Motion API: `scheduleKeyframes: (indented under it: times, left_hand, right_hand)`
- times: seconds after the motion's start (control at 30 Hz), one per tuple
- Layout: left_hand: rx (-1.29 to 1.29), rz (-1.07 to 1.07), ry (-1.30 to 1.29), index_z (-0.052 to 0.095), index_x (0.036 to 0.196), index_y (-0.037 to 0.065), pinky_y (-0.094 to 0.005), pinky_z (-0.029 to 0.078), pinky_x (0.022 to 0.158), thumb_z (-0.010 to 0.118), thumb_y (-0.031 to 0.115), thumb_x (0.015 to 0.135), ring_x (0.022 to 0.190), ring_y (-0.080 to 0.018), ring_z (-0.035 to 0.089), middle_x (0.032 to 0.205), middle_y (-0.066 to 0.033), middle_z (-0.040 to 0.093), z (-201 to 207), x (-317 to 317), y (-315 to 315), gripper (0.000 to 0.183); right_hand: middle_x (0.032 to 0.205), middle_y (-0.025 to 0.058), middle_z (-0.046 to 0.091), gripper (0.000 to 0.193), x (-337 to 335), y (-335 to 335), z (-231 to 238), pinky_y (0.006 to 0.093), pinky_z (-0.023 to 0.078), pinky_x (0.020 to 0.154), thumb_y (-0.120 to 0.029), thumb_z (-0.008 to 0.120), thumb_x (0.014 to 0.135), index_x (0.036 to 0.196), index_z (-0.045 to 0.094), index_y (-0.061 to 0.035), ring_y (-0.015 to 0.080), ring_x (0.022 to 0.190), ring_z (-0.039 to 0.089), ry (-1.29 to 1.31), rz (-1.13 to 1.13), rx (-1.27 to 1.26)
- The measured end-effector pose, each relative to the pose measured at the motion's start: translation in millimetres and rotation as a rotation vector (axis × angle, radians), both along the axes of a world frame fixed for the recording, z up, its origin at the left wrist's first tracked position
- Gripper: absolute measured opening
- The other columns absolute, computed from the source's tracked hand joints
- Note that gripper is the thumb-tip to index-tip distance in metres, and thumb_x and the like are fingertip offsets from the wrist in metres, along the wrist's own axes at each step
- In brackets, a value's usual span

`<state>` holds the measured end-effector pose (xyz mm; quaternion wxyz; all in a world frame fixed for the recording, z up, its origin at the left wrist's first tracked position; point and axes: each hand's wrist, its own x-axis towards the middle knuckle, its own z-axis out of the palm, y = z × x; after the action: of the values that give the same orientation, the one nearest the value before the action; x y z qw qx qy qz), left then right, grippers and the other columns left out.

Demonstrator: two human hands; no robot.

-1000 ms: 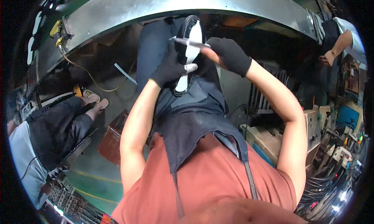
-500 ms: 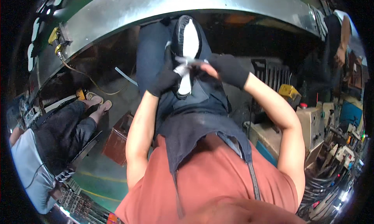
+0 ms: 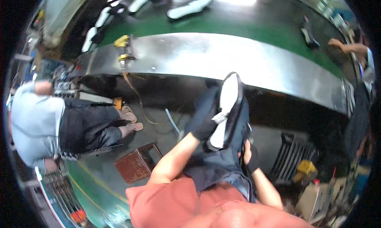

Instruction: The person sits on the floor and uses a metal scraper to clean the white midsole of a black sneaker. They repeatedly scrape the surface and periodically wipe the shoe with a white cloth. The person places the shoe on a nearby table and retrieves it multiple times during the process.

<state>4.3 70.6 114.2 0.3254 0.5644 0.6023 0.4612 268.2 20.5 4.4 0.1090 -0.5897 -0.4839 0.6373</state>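
Note:
A black shoe with a white underside (image 3: 229,95) rests sole up across my thighs, its toe end pointing away toward the bench. My left hand (image 3: 207,127), in a dark glove with bare or pale fingertips, is closed around the shoe's middle from the left side. Down by my right thigh is my right hand (image 3: 250,156), also in a dark glove. Its fingers are bent close to my trousers, and blur keeps me from seeing whether they hold anything.
A metal-edged bench (image 3: 190,53) with a green belt spans ahead, carrying several shoes (image 3: 189,8). A yellow tool (image 3: 123,49) with a hose lies at its left. One person (image 3: 39,121) sits left; another's hand (image 3: 345,46) is far right. A brown stool (image 3: 135,164) stands at left.
My right hand has left the shoe and dropped beside my right thigh. The blurred tool seen over the shoe is out of sight. My view has shifted upward, showing more bench.

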Motion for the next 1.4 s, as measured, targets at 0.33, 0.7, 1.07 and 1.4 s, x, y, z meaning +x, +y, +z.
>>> scheduleKeyframes:
  times: [0.33, 0.7, 1.07, 1.4]
  left_hand:
    - [-0.189, -0.231, -0.456, 0.058, 0.113, 0.012, -0.0299, 0.044, 0.046, 0.065, 0.031, 0.08, 0.055, -0.0109, 0.049, 0.067, 0.001, 0.053, 33.8, -33.3, 218.3, 0.038]
    - [0.061, 0.464, 0.846, 0.053, 0.114, 0.004, -0.0448, 0.038, 0.096, 0.069, 0.048, 0.071, 0.115, -0.0392, 0.047, 0.119, -0.0228, 0.051, 24.5, -275.6, 262.1, 0.063]
    - [0.005, 0.668, 0.187, 0.052, 0.114, 0.002, -0.0383, 0.046, 0.084, 0.067, 0.032, 0.074, 0.098, -0.0296, 0.056, 0.107, -0.0171, 0.058, -23.9, -215.9, 269.2, 0.052]
    - [-0.04, 0.291, -0.897, 0.062, 0.094, 0.004, -0.0327, 0.052, 0.068, 0.067, 0.028, 0.076, 0.07, -0.0179, 0.06, 0.085, -0.0082, 0.062, -10.6, -204.5, 275.4, 0.03]
  right_hand:
    - [0.074, 0.005, 0.055, 0.061, -13.5, 38.8, -58.3, 0.0262, 0.043, 0.05, -0.059, 0.035, 0.092, 0.108, 0.054, -0.0035, 0.0153, 0.051, 0.051, 0.05, -0.037, -0.138]
    - [0.119, 0.0098, 0.053, 0.066, -21.9, 75.0, -87.0, 0.0315, 0.049, 0.065, -0.054, 0.039, 0.093, 0.135, 0.039, -0.0039, 0.0181, 0.085, 0.057, -0.109, -0.011, -0.371]
    - [0.119, 0.0103, 0.053, 0.062, -61.7, 128.2, -71.9, 0.0317, 0.047, 0.071, -0.05, 0.04, 0.094, 0.133, 0.042, -0.0029, 0.0185, 0.09, 0.056, -0.095, 0.172, -0.333]
    - [0.12, 0.0108, 0.054, 0.058, -125.3, 145.8, -36.4, 0.0318, 0.046, 0.077, -0.047, 0.04, 0.094, 0.131, 0.044, -0.002, 0.0189, 0.095, 0.055, -0.001, 0.37, -0.162]
